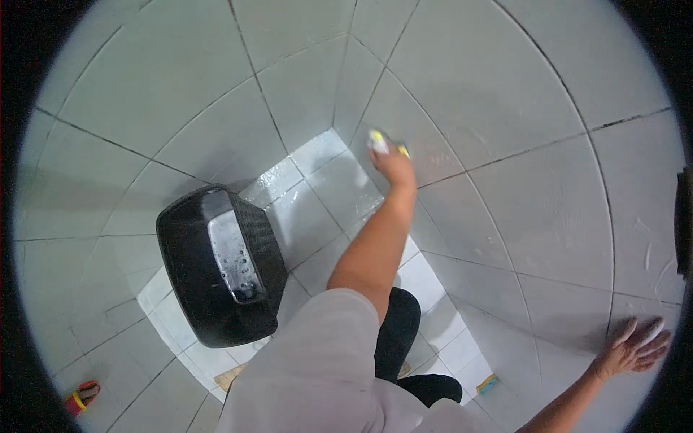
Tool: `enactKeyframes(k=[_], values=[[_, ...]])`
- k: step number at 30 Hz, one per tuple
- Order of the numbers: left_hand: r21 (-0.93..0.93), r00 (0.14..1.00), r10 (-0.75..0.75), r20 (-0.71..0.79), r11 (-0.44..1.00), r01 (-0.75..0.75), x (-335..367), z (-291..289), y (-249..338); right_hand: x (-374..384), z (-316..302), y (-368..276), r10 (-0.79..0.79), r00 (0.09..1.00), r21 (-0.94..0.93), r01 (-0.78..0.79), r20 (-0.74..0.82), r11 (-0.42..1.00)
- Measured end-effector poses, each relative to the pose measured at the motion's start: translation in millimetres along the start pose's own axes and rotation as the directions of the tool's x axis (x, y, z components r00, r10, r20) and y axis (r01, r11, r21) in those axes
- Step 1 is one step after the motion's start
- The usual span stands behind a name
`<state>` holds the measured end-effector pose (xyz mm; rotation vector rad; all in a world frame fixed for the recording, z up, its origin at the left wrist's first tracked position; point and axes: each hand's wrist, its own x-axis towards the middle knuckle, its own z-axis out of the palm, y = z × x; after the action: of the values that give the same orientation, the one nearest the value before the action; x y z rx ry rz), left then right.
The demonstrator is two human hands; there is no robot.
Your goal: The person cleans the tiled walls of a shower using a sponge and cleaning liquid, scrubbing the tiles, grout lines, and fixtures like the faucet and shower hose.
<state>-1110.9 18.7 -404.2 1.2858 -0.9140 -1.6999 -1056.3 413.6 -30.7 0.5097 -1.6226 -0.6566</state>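
My left hand reaches forward to the tiled wall on the right, close to the room's corner. It is closed around a small white-and-yellow scrub brush; motion blur and my fingers hide part of it. My right hand rests flat against the same wall further right, fingers spread and empty. To the left of my left arm stands a black rectangular bin with ribbed sides. Soapy water with bubbles lies inside it.
Wet white floor tiles shine near the corner. A blue-and-yellow sponge lies at the floor's right edge. At lower left is a red-and-yellow item, and a beige piece shows below the bin. A dark object juts in at far right.
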Motion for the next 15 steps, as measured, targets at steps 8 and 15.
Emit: enactKeyframes(k=[8, 15], values=[[-0.229, 0.194, 0.884, 0.426, 0.313, -0.922, -223, 7, 71, 36, -4, -82, -0.112, 0.984, 0.212, 0.081, 0.136, 0.974], [0.017, 0.949, -0.31, 0.049, 0.951, 0.31, -142, -5, 2, 47, -16, -89, -0.068, 0.97, 0.142, 0.036, 0.233, 0.989]])
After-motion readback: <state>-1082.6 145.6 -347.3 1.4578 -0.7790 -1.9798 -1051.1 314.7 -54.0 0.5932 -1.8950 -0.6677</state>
